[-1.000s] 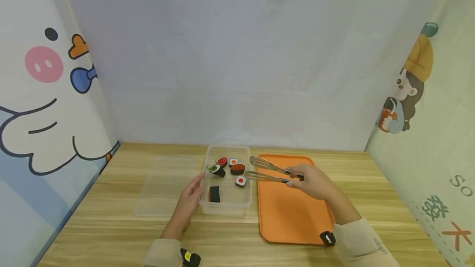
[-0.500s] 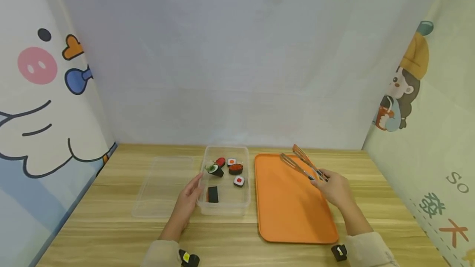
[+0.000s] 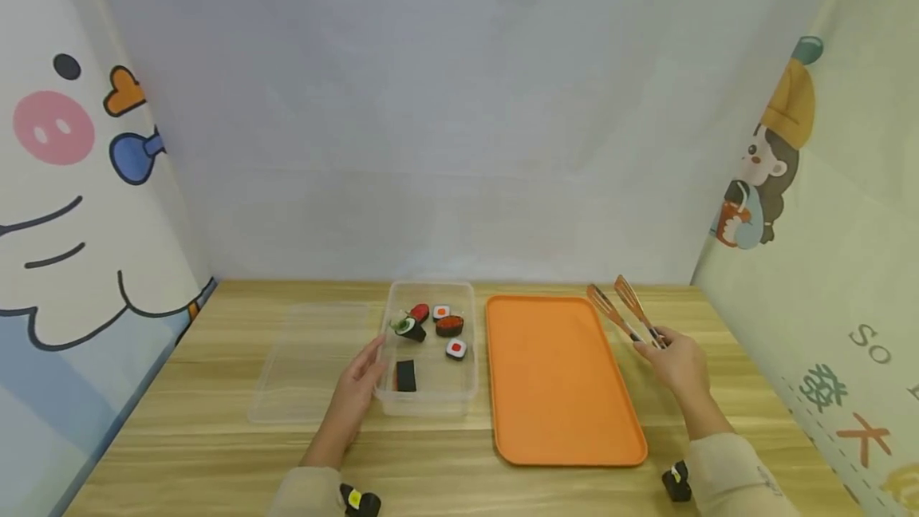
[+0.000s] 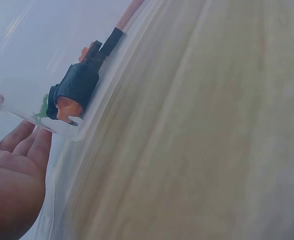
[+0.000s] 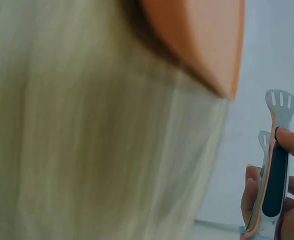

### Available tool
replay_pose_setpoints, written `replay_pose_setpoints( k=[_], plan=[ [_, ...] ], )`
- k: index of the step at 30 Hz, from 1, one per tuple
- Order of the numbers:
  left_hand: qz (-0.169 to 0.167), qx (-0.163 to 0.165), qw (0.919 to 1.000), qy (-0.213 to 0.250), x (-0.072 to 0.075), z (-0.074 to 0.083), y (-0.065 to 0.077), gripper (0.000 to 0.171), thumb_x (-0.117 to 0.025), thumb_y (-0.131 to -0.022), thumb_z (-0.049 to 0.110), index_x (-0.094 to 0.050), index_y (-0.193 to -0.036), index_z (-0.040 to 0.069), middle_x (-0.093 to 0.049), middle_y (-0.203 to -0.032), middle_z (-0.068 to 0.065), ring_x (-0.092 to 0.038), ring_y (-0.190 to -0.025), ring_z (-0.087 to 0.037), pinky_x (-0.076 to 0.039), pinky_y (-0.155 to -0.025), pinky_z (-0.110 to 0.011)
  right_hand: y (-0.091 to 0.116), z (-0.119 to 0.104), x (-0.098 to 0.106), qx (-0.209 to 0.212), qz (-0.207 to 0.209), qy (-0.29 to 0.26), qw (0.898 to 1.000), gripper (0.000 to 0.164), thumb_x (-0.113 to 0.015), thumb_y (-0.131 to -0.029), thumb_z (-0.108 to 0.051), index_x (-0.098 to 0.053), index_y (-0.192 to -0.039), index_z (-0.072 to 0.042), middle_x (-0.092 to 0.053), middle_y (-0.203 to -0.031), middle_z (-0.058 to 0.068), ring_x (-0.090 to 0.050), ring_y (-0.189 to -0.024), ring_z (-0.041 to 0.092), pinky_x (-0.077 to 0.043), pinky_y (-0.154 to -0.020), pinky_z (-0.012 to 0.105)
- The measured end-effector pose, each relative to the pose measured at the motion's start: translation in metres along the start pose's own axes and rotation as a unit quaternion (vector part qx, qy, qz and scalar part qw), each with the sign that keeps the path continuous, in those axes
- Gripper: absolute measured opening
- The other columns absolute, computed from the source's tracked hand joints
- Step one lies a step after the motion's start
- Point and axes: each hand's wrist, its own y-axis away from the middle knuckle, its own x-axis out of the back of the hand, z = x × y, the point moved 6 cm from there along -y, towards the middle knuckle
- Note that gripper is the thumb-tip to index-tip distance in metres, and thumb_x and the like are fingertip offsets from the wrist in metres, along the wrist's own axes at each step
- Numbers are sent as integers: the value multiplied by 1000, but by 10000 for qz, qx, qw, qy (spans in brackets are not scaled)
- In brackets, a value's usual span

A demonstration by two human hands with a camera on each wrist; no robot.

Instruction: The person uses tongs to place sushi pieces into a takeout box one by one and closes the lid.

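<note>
My left hand point(image 3: 350, 393) rests with its fingers against the left side of a clear plastic box point(image 3: 431, 397); in the left wrist view the fingers point(image 4: 41, 145) touch its wall. Inside lie several toy-like sushi pieces: a hand roll with green filling point(image 3: 411, 330), a red-topped piece point(image 3: 420, 312), a roe-topped gunkan point(image 3: 449, 326), two small rolls with an orange point(image 3: 441, 312) and a red centre point(image 3: 455, 349), and a black-wrapped piece point(image 3: 405, 376). Beyond the tray's right edge, my right hand point(image 3: 678, 361) grips slotted metal tongs point(image 3: 632, 299), their tips apart and nothing between them.
An orange tray point(image 3: 563, 381) lies right of the box, flat on the wooden table point(image 3: 431, 477). Left of the box is a clear flat lid point(image 3: 309, 361). A pale cloth wall point(image 3: 445, 142) stands behind, with printed cloths on both sides.
My right hand has moved right with the tongs, from beside the box across the tray to past its right edge. The tongs have swung from pointing left to pointing away. My left hand stays at the box.
</note>
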Motion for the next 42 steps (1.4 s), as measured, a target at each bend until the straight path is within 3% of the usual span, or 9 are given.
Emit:
replay_pose_setpoints(
  k=[4, 16, 24, 31, 42],
  plan=[
    [15, 12, 10000, -74, 1, 0, 0, 46, -47, -104, 12, -39, -148, 4, -25, -156, -18, -21, -143, -32, -19, -115, -45, -7, 12, -3, -96, 23, 126, 9999, 59, -63, -93, -27, -48, -134, 12, -56, -121, 35, -57, -98, 47, -50, -73, 51],
    [24, -19, 10000, 13, -1, 5, 4, 47, -47, -104, 12, -38, -149, 2, -24, -156, -19, -19, -144, -33, -18, -115, -45, -13, 25, -16, 229, -6, 354, 9991, 57, -65, -92, -27, -52, -128, 16, -59, -116, 35, -58, -99, 50, -51, -79, 54],
    [78, 62, 9999, 11, 0, 1, 2, 46, -48, -103, 11, -40, -148, 3, -25, -155, -20, -21, -143, -32, -20, -115, -45, -13, 35, -21, -73, -100, -143, 9998, 56, -65, -93, -23, -49, -129, 18, -54, -121, 39, -56, -103, 51, -52, -81, 54],
    [78, 48, 9999, 39, 1, 3, 4, 46, -48, -103, 10, -40, -148, 2, -25, -155, -21, -20, -143, -34, -20, -115, -46, -10, 34, -22, -80, -220, -204, 9995, 57, -65, -93, -22, -47, -132, 16, -52, -123, 39, -55, -105, 52, -51, -83, 55],
    [82, 99, 9999, 5, 1, 7, 7, 46, -48, -103, 12, -39, -148, 4, -25, -155, -21, -21, -143, -35, -20, -115, -47, -9, 33, -22, -57, -222, 259, 9994, 55, -63, -94, -26, -51, -129, 15, -55, -120, 37, -57, -101, 51, -52, -80, 55]
  ],
)
